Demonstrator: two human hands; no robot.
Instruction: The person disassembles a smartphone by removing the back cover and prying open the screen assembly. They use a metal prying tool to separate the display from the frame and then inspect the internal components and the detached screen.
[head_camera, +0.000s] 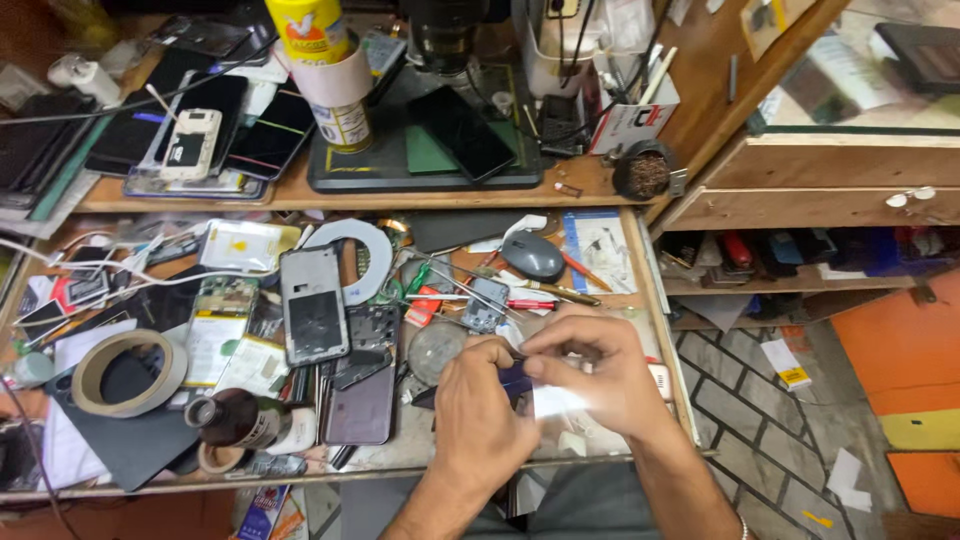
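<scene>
Head view: both hands pinch a small clear strip over a cluttered wooden workbench; tiled floor beside.

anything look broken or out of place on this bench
Yes. A phone frame lies opened up with no screen, beside a bare circuit board and loose parts. A dark phone sits askew on the mat. Both hands pinch a small, blurred piece.

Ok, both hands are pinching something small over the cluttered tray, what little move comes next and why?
Probably keep the left hand pinching the small dark part and let the right hand draw the pale blurred strip gently away. Both hands meet on it above the cluttered tray, so a dropped piece could vanish among the loose parts.
</scene>
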